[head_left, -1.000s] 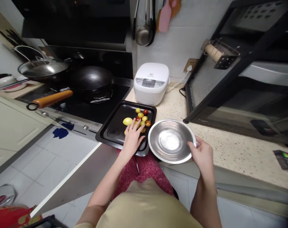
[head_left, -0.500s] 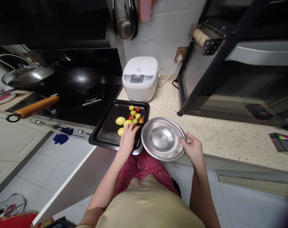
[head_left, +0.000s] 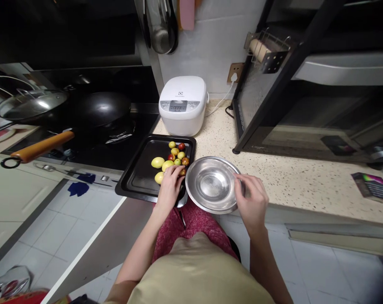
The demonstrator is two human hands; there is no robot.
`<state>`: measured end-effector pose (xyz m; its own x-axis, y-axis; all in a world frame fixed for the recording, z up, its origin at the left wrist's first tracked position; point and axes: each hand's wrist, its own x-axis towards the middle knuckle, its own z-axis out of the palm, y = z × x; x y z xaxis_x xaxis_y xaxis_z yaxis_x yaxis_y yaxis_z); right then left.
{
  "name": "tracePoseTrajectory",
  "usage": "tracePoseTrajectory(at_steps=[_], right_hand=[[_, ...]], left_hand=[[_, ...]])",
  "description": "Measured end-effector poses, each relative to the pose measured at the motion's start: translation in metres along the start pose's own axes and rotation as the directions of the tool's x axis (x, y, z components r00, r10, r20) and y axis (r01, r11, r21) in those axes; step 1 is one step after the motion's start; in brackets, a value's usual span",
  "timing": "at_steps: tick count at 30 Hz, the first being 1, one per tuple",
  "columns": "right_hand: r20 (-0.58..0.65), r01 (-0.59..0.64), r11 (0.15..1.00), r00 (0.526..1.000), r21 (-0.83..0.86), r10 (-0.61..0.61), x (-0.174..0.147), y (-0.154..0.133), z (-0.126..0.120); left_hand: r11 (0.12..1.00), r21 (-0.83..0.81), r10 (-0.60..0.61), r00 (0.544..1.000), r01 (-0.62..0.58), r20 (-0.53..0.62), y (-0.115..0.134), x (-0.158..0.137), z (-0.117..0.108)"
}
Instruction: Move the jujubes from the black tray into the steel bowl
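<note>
My left hand is over the right part of a black baking tray. Its fingers curl around a reddish-brown jujube, partly hidden by the fingertips. Beside it lie larger yellow oval fruits and several small green, yellow and red jujubes. A shallow stainless steel basin sits right of the tray, close against it at the counter's front edge. My right hand is over the basin's right rim, thumb and forefinger brought together just inside it. What lies between those fingertips is not clear.
A white rice cooker stands behind the tray. On the left is a hob with a black wok, its wooden handle jutting forward. A black oven and a small box are on the right of the speckled counter.
My right hand has moved from gripping the basin's outer rim to over it, fingers now above the inside edge. My left hand stays at the fruit. The view has shifted slightly.
</note>
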<state>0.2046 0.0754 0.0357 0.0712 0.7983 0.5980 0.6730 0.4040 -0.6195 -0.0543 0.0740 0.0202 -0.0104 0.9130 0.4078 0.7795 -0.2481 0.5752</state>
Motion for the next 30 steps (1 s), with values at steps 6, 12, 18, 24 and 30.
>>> tracePoseTrajectory(at_steps=[6,12,18,24,30], right_hand=[[0.252,0.270,0.947,0.918,0.174,-0.307,-0.007,-0.032,0.017],[0.350,0.313,0.924,0.859,0.222,-0.375,-0.009,-0.044,0.030],[0.356,0.241,0.940,0.879,0.240,-0.316,-0.007,-0.038,0.030],[0.473,0.113,0.992,0.873,0.049,-0.123,0.014,-0.003,0.026],[0.592,0.111,0.987,0.806,-0.118,-0.020,0.028,0.020,0.027]], left_hand=[[0.968,-0.248,0.025,0.999,-0.031,-0.028,0.032,-0.006,-0.017],[0.905,-0.426,0.019,0.999,-0.006,0.026,0.051,-0.015,-0.009],[0.884,-0.467,0.010,0.997,0.028,0.080,0.054,-0.019,0.001],[0.948,-0.304,0.143,0.977,-0.090,0.156,0.050,-0.017,-0.003],[0.962,-0.212,0.229,0.934,-0.173,0.275,0.047,-0.017,-0.003]])
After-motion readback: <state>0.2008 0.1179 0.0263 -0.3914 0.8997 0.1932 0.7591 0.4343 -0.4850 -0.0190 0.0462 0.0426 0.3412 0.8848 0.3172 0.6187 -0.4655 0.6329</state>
